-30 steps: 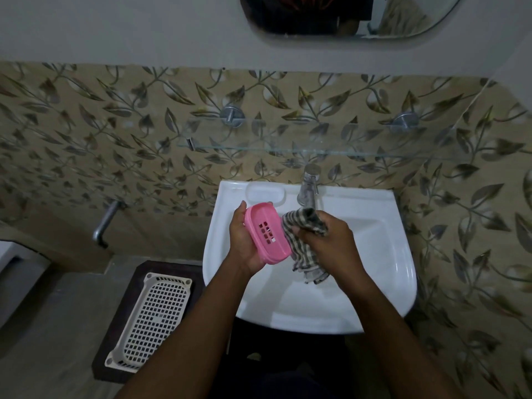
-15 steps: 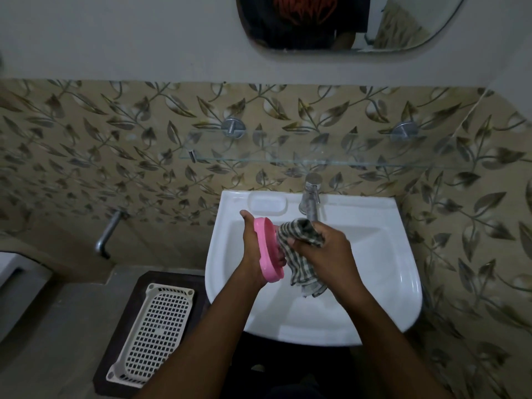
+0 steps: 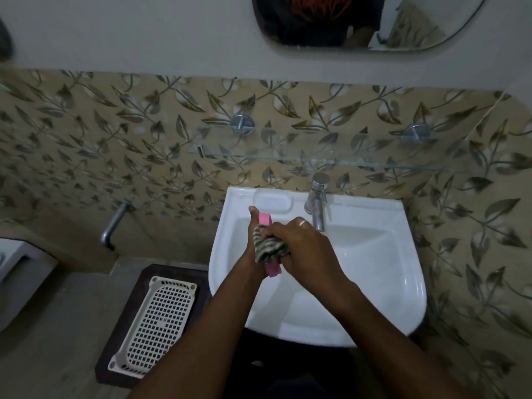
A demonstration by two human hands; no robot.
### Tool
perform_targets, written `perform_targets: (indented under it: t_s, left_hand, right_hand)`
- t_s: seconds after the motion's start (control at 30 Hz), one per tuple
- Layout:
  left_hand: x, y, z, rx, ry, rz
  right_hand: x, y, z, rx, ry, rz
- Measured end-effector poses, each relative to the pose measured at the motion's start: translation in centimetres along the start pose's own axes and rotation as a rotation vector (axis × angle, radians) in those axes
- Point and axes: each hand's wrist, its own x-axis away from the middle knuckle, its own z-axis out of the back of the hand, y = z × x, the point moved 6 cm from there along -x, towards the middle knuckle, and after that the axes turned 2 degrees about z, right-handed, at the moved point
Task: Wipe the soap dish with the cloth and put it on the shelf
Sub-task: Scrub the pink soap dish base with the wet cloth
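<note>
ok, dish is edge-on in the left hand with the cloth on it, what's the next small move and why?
Probably keep rubbing: draw the cloth along the pink soap dish toward its lower end. The right hand presses the bunched cloth against the dish's middle, the left hand grips it edge-on over the sink, and both pink ends poke out uncovered. The glass shelf can wait.

the pink soap dish [image 3: 265,219] shows only two ends at frame centre, its middle hidden by the cloth [image 3: 269,249] and right hand [image 3: 302,249]. the mirror [image 3: 374,24] is cut off by the top edge
</note>
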Motion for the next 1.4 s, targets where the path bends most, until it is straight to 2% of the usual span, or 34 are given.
perform_targets:
  t_s: [0.07,0.13,0.27,0.33,0.43,0.5,0.57,0.7,0.87,0.93,1.07,1.13,1.27,1.4]
  left_hand:
    - [0.4,0.1,1.4,-0.021,0.067,-0.014]
    - [1.2,0.4,0.2,0.003,0.013,0.012]
    - [1.4,0.9,-1.8,-0.031,0.105,0.000]
    - [1.3,0.7,-2.5,-0.085,0.075,0.006]
    - [1.8,1.3,-2.1,0.002,0.089,-0.004]
    - [1.8,2.0,-1.7,0.077,0.021,0.011]
    - [1.8,2.5,-0.4,-0.009,0.103,0.028]
    - [1.5,2.9,0.3,-0.038,0.169,0.037]
    - [1.9,2.2,-3.1,0.075,-0.008,0.017]
    - [2.0,2.1,-3.6,0.094,0.018,-0.039]
    - [1.9,2.8,-2.2,0.043,-0.003,0.041]
    - [1.9,3.2,-0.8,-0.060,0.086,0.092]
    - [1.0,3.8,0.6,-0.022,0.213,0.033]
    - [1.3,2.7,-0.2,-0.046,0.177,0.179]
  right_hand:
    - [0.8,-0.1,-0.6,0.017,-0.017,0.022]
    - [0.6,0.1,-0.3,0.030,0.010,0.009]
    - [-2.7,2.1,1.3,0.011,0.123,-0.121]
    - [-4.0,2.8,1.5,-0.009,0.135,-0.152]
    - [-3.4,1.7,1.2,-0.022,0.118,-0.096]
    - [-1.5,0.5,0.3,-0.017,0.106,-0.010]
    - [0.7,-0.1,-0.9,-0.008,0.089,0.040]
    - [2.6,0.2,-1.6,-0.026,0.133,0.063]
    - [-1.4,2.0,0.7,-0.056,0.198,-0.103]
    - [-2.8,2.5,1.3,-0.082,0.210,-0.132]
    - [-1.3,1.4,0.0,-0.061,0.138,-0.033]
    - [0.9,0.8,-1.0,-0.090,0.131,0.035]
    - [3.8,0.7,-1.9,-0.162,0.250,0.087]
    - [2.8,1.4,-1.0,-0.297,0.372,-0.048]
